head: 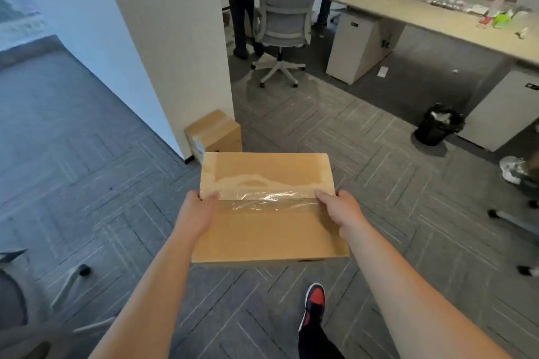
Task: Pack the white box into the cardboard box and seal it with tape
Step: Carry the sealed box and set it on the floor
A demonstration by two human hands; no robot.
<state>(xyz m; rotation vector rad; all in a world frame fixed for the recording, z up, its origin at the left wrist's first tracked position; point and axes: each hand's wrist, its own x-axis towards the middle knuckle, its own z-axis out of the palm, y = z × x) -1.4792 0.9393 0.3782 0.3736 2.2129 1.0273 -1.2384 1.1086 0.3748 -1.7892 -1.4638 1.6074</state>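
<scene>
I hold a closed cardboard box (pixel 268 230) in the air in front of me, above the carpet. A strip of clear tape (pixel 268 198) runs across its top along the flap seam. My left hand (pixel 196 213) grips the box's left side, thumb on top. On the opposite side my right hand (pixel 338 210) grips it the same way. The white box is not visible.
A second taped cardboard box (pixel 214 132) sits on the floor by a white pillar (pixel 163 46). Beyond stand a grey office chair (pixel 284 17), a person (pixel 242 3), a long desk (pixel 423 11) and a black bin (pixel 437 125). My shoe (pixel 315 304) is below the box.
</scene>
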